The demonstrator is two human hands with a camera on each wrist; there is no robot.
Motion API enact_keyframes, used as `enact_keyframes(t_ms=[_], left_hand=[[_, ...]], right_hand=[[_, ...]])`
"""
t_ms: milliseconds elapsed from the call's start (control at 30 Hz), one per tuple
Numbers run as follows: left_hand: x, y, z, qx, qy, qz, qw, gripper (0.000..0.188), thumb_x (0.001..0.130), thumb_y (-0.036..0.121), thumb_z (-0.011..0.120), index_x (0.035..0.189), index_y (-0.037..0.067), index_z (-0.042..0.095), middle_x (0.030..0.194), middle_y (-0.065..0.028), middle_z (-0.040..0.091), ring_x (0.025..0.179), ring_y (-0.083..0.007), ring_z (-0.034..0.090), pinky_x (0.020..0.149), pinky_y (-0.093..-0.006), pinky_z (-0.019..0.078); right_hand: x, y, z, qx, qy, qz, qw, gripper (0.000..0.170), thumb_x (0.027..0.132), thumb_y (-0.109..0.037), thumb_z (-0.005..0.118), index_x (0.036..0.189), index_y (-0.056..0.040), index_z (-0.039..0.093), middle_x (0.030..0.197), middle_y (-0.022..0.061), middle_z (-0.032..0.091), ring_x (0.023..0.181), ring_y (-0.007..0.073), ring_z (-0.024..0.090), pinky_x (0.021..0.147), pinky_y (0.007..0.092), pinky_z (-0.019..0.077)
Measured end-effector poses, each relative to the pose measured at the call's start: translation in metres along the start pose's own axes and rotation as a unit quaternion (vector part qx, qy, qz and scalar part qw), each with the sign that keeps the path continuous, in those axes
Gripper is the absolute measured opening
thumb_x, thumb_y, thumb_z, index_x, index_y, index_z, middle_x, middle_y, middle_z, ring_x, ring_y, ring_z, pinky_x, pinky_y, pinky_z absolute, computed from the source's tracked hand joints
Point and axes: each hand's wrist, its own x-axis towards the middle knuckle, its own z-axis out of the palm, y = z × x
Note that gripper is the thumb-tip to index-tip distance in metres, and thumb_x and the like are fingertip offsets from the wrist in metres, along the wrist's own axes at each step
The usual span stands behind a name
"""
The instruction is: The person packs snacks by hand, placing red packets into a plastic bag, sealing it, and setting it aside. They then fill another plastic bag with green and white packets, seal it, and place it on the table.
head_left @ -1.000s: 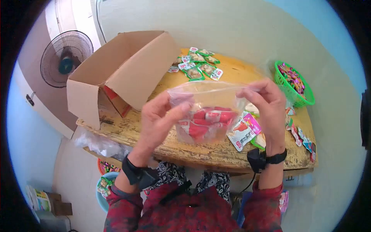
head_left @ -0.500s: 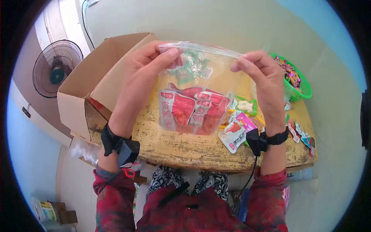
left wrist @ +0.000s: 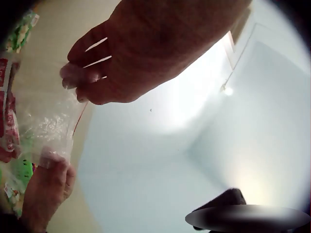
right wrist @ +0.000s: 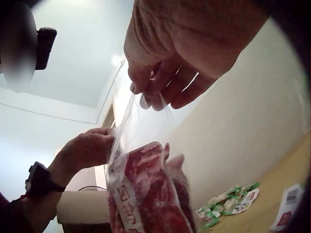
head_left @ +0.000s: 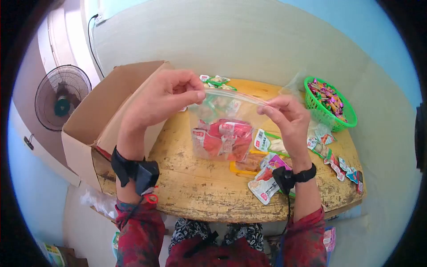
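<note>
A clear zip bag [head_left: 249, 111] hangs upright between the two hands, with several red snack packets [head_left: 224, 139] lying in its lower half. My left hand [head_left: 171, 94] pinches the left end of the zip strip between thumb and fingers. At the other end, the right hand [head_left: 289, 118] pinches the strip's right corner. In the right wrist view the red packets [right wrist: 155, 189] show through the plastic below the fingers. Behind the bag, part of the green-edged packets is seen blurred through the film.
An open cardboard box [head_left: 84, 142] stands at the left of the wooden table [head_left: 195, 196]. A green basket [head_left: 329, 115] of wrapped sweets sits at the back right. Loose snack packets [head_left: 262, 184] lie right of the bag, more along the right edge. A fan [head_left: 62, 100] stands beyond the box.
The hands first raised the bag high, spreading its mouth, then lowered it somewhat. The strip between them now looks drawn straight. The head view has shifted, showing more of the tabletop.
</note>
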Motion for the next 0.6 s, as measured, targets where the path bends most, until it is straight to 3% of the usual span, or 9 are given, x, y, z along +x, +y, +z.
enact_keyframes(t_ms=[133,233,467,600], left_hand=[[0.002,0.028,0.016,0.127,0.043,0.102,0.986,0.023,0.086,0.012,0.081,0.104,0.0,0.072,0.096,-0.0039,0.073,0.091,-0.0128,0.066,0.085,-0.0317,0.0534],[0.005,0.039,0.033,0.169,0.055,0.165,0.97,0.031,0.08,0.011,0.083,0.107,0.0,0.072,0.093,-0.0078,0.072,0.089,-0.0179,0.067,0.084,-0.0344,0.0528],[0.006,0.029,0.035,0.182,0.024,0.171,0.968,0.017,0.083,0.011,0.078,0.095,0.0,0.071,0.086,-0.0127,0.069,0.082,-0.0251,0.066,0.078,-0.0362,0.0512],[0.004,0.026,0.027,0.186,0.04,0.181,0.965,0.015,0.085,0.013,0.076,0.089,0.0,0.07,0.083,-0.0129,0.067,0.08,-0.0263,0.065,0.075,-0.037,0.0506]], right_hand=[[-0.005,-0.003,0.007,-0.015,0.016,-0.004,1.0,0.009,0.09,-0.005,0.077,0.098,-0.0014,0.074,0.092,0.0057,0.075,0.086,0.0116,0.069,0.079,0.0269,0.0536],[-0.01,-0.009,0.012,0.005,0.022,-0.016,1.0,0.009,0.09,-0.005,0.077,0.098,-0.0022,0.074,0.093,0.0053,0.074,0.088,0.0116,0.068,0.079,0.0272,0.0532],[-0.009,-0.014,0.016,0.031,0.006,-0.011,0.999,0.011,0.091,-0.008,0.076,0.1,-0.0029,0.074,0.097,0.0053,0.075,0.094,0.0132,0.068,0.086,0.0299,0.0529],[0.014,-0.024,0.017,-0.051,-0.07,-0.027,0.996,0.021,0.09,-0.015,0.078,0.107,-0.0028,0.074,0.105,0.0063,0.075,0.102,0.0173,0.068,0.094,0.033,0.0517]])
